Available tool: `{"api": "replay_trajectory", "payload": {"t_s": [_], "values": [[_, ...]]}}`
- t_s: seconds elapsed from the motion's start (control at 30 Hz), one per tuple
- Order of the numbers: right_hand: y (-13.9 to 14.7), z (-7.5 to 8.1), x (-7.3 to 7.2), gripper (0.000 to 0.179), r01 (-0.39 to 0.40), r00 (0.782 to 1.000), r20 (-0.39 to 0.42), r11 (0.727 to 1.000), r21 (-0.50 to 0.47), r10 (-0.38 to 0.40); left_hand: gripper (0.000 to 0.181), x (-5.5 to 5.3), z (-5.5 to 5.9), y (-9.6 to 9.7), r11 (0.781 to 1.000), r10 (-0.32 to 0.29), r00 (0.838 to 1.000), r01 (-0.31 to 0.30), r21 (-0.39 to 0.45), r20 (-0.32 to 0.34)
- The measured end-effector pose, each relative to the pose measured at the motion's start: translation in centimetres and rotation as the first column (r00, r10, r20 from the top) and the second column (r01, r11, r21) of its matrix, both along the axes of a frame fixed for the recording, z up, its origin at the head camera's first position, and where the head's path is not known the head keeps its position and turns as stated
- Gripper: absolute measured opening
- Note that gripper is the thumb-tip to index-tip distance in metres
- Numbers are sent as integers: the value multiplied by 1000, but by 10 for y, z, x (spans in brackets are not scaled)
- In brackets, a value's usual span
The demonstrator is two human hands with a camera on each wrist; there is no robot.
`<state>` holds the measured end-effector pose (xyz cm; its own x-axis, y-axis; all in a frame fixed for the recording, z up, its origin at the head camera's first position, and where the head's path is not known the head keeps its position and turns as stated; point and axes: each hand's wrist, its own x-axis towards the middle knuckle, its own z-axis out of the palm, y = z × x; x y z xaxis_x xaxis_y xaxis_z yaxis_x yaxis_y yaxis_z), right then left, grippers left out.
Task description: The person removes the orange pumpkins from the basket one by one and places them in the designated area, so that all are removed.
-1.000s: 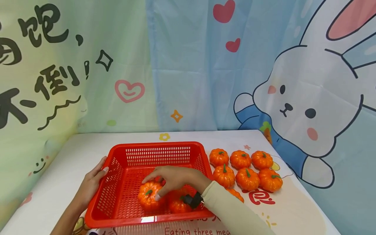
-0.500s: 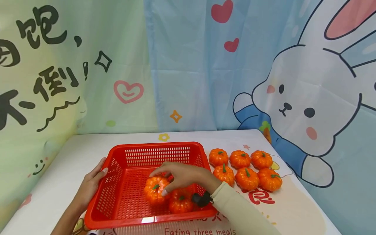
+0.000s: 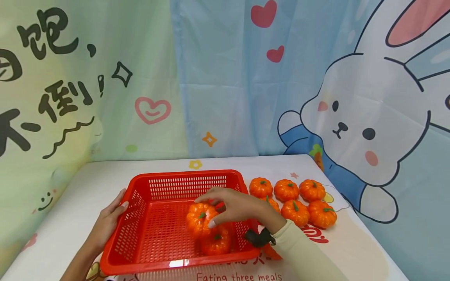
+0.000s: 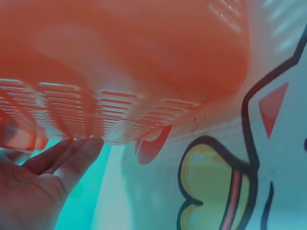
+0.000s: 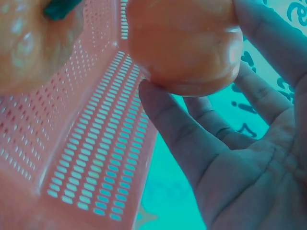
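A red plastic basket (image 3: 158, 234) with slotted walls takes up the middle of the table. My left hand (image 3: 110, 218) grips its left rim, thumb over the edge; in the left wrist view the fingers (image 4: 79, 158) reach up at the slotted side. Between the thumb and fingers of my right hand (image 3: 235, 207) is a small orange pumpkin (image 3: 198, 220) with a green stem, lifted inside the basket. Beside and partly below it, a second pumpkin (image 3: 216, 242) sits on the basket floor near the front right. The right wrist view shows the held pumpkin (image 5: 187, 48) from below.
Right of the basket, several more pumpkins (image 3: 296, 212) stand in rows on the white printed tablecloth (image 3: 355, 242). One orange pumpkin (image 3: 271, 251) is mostly hidden by the right sleeve (image 3: 302, 246). A printed curtain (image 3: 218, 78) hangs behind the table.
My right hand has carried the pumpkin rightward and a little up inside the basket, closer to its right wall. The left hand keeps its grip on the rim.
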<state>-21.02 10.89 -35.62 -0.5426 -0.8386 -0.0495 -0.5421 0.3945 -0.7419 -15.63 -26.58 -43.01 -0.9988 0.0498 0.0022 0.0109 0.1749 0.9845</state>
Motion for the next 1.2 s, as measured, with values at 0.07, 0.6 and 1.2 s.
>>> {"api": "replay_trajectory", "payload": {"t_s": [0.07, 0.6, 1.2], "values": [[6, 2, 1, 61, 14, 1000, 4, 1000, -14, -14, 62, 0, 0, 0, 1000, 0, 1000, 0, -1, 1], [52, 6, 9, 58, 160, 986, 66, 984, -73, -155, 62, 0, 0, -1, 1000, -7, 1000, 7, -14, -7], [115, 8, 27, 57, 345, 938, 59, 937, -58, -341, 62, -1, 0, -1, 1000, -10, 1000, 10, -17, -9]]}}
